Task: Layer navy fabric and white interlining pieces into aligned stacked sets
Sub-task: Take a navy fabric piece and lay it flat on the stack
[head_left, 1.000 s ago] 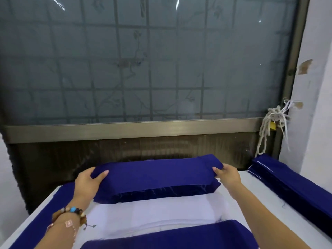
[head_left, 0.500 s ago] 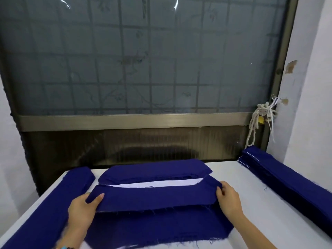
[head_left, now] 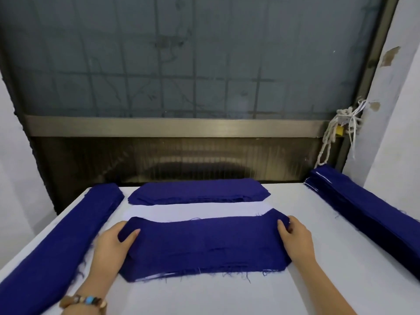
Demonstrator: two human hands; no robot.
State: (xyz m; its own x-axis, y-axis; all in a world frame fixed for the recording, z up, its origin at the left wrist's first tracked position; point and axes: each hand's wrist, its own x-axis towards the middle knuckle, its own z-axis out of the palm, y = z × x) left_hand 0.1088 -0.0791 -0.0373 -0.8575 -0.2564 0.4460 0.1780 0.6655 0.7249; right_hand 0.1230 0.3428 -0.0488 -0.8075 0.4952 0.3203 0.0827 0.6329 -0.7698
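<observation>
A navy piece (head_left: 204,237) is held over the near stack (head_left: 204,264) at 6 o'clock. Its left end is pinched by the left hand (head_left: 113,244), its right end by the right hand (head_left: 295,239), fingers closed on cloth. White interlining (head_left: 195,211) lies exposed just beyond, toward 12. A further navy stack (head_left: 200,192) remains behind. Layering is judged partway; alignment remains.

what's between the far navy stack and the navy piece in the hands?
A strip of white interlining, seen in the head view, separates the far navy stack from the held navy piece.
</observation>
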